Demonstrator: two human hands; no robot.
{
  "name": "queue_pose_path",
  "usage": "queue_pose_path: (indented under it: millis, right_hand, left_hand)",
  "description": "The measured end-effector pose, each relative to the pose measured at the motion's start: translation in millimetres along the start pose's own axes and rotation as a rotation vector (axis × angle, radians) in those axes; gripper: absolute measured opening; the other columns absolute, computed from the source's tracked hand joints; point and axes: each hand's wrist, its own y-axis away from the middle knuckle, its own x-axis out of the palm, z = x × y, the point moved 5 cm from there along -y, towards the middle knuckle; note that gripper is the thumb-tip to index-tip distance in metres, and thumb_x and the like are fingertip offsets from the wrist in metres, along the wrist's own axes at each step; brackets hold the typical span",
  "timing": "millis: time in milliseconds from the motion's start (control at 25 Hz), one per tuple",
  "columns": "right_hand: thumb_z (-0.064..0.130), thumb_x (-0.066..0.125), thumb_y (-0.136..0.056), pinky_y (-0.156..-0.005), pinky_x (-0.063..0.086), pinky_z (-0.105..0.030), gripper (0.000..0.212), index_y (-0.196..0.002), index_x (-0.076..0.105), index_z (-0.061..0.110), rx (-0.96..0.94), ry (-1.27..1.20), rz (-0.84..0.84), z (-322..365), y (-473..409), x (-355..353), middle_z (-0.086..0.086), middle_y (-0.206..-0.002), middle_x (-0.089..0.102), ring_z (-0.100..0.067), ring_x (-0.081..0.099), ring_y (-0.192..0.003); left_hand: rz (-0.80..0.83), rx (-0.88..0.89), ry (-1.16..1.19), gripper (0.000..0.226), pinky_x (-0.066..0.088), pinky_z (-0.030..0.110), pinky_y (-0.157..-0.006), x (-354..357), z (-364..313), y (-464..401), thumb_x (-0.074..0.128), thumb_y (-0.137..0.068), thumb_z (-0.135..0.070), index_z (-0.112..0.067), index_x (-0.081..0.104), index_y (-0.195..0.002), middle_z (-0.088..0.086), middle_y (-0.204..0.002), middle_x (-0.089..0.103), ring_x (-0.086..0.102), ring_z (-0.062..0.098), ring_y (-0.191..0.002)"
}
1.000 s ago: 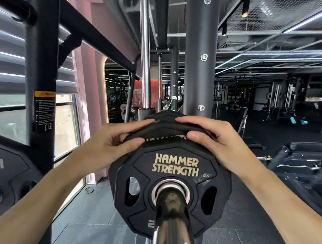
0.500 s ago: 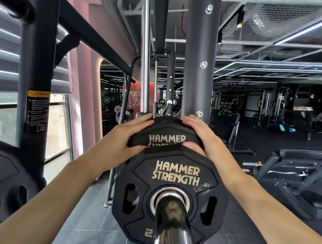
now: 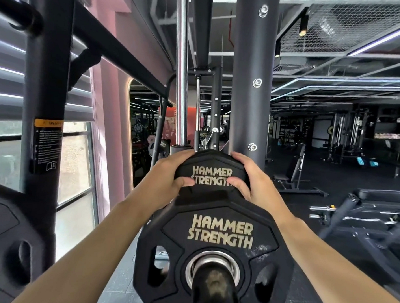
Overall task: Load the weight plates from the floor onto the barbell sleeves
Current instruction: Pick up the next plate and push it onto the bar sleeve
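Observation:
A black "Hammer Strength" plate (image 3: 215,239) sits on the chrome barbell sleeve (image 3: 213,287), which points at me. Behind it a second, larger black plate (image 3: 211,165) sits further along the sleeve, its top rising above the near one. My left hand (image 3: 168,179) grips that far plate's upper left rim, thumb on its front face. My right hand (image 3: 250,178) grips the upper right rim, thumb across the lettering.
A black rack upright (image 3: 253,73) stands just behind the plates, and a chrome guide rod (image 3: 182,70) is left of it. Another upright with a warning label (image 3: 46,121) is at left, with a stored plate (image 3: 4,246) below. A bench (image 3: 375,218) is at right.
The far plate has slid away from me along the sleeve, opening a gap behind the near plate. Both hands moved away with it and their thumbs now lie on its front face.

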Motion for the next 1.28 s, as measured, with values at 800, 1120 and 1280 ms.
queue_pose_path:
  millis: [800, 1120, 1280]
  right_hand:
    - [0.035, 0.058, -0.098, -0.104, 0.046, -0.041, 0.049, -0.145, 0.044, 0.026, 0.002, 0.110, 0.065, 27.8, -10.1, -7.2, 0.008, -0.143, 0.054, -0.020, 0.056, -0.125]
    - [0.035, 0.053, -0.101, -0.112, 0.037, -0.029, 0.051, -0.149, 0.043, 0.020, 0.074, 0.117, 0.191, 44.9, -9.6, -21.1, 0.001, -0.150, 0.049, -0.018, 0.049, -0.136]
    - [0.026, 0.050, -0.104, -0.092, 0.049, -0.019, 0.032, -0.130, 0.064, 0.016, -0.012, -0.140, 0.062, 90.3, 19.9, -48.7, 0.022, -0.113, 0.069, -0.004, 0.067, -0.106]
  left_hand:
    - [-0.072, -0.086, 0.242, 0.068, 0.043, 0.032, -0.112, -5.3, 10.1, 17.0, 0.076, -0.085, -0.005, -0.018, 0.051, -0.146, -0.003, -0.141, 0.059, 0.056, 0.012, -0.127]
    - [-0.029, -0.108, 0.069, 0.061, 0.036, 0.019, -0.104, -18.3, -19.4, 26.4, 0.064, -0.096, -0.016, -0.013, 0.040, -0.153, 0.002, -0.149, 0.050, 0.049, 0.015, -0.133]
    - [-0.133, 0.026, 0.161, 0.037, 0.041, 0.004, -0.094, -44.6, -72.0, 68.7, 0.053, -0.102, -0.030, -0.021, 0.060, -0.137, -0.009, -0.126, 0.069, 0.061, -0.004, -0.114]
